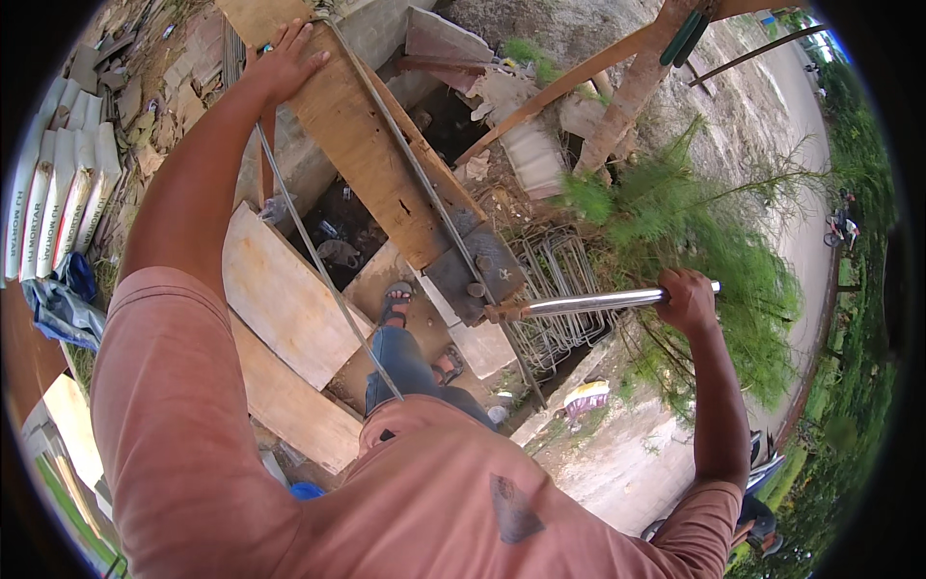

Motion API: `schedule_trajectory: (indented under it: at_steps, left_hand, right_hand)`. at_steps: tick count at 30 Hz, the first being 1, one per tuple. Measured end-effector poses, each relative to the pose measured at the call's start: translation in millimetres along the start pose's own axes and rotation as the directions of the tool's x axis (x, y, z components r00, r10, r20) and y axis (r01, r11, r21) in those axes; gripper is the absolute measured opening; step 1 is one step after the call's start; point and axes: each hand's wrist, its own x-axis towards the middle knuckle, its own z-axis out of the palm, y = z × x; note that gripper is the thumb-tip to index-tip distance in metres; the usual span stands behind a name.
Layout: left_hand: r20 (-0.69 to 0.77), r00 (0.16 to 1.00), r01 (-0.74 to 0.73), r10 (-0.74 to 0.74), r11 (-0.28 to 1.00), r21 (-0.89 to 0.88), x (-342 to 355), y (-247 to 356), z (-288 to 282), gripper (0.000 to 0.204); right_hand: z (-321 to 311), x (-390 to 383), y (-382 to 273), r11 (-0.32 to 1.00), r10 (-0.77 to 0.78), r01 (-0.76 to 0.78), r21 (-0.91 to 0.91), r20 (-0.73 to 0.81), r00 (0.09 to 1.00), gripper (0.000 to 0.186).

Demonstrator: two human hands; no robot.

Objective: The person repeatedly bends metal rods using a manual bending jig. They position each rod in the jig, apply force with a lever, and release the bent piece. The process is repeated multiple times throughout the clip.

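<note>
My left hand (287, 64) lies with fingers spread on the far end of a long wooden plank (352, 140). Along the plank runs a thin steel rod (403, 145), close to those fingertips. The rod passes over a dark metal plate (497, 259) with short pegs at the plank's near end. My right hand (687, 301) is wrapped round the outer end of a shiny metal pipe (598, 302). The pipe's rusty inner end meets the plate by the pegs. Another thin rod (313, 253) slants from below my left forearm toward my waist.
Several bent steel stirrups (569, 289) are stacked beside the plate, next to a feathery green bush (675, 222). Stacked white bags (63, 183) stand far left. Boards (289, 299) lie near my feet, with a dark pit (338, 227) beyond. A road (796, 145) runs at right.
</note>
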Motion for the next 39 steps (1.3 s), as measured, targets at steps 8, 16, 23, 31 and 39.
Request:
schedule_trajectory:
  at_steps: [8, 16, 23, 31, 39]
  left_hand:
    - [0.053, 0.999, -0.013, 0.012, 1.0, 0.019, -6.5, 7.8, -19.9, 0.075]
    - [-0.008, 1.0, -0.026, 0.026, 0.999, -0.021, 1.9, 1.3, -1.2, 0.08]
    - [0.002, 0.998, -0.055, 0.055, 0.998, -0.043, 7.8, -5.9, -0.6, 0.08]
    - [-0.146, 0.953, -0.255, 0.265, 0.963, 0.085, 59.0, -49.1, 56.3, 0.081]
    - [-0.2, 0.962, -0.218, 0.183, 0.961, -0.171, 71.4, -24.6, 51.8, 0.088]
  right_hand:
    - [-10.0, 44.9, 9.8, 0.996, -0.091, 0.092, -0.006, 0.099, 0.991, 0.018]
    - [1.4, 28.1, 5.8, 0.999, -0.051, 0.052, 0.002, -0.05, 0.997, 0.015]
    - [21.5, 18.3, -7.9, 0.989, 0.13, -0.146, -0.024, -0.33, 0.935, 0.017]
    - [20.0, -4.5, -30.2, 0.958, 0.23, -0.281, -0.063, -0.418, 0.879, 0.012]
    - [55.7, -132.5, -159.6, 0.623, 0.751, -0.78, -0.067, -0.226, 0.62, 0.008]
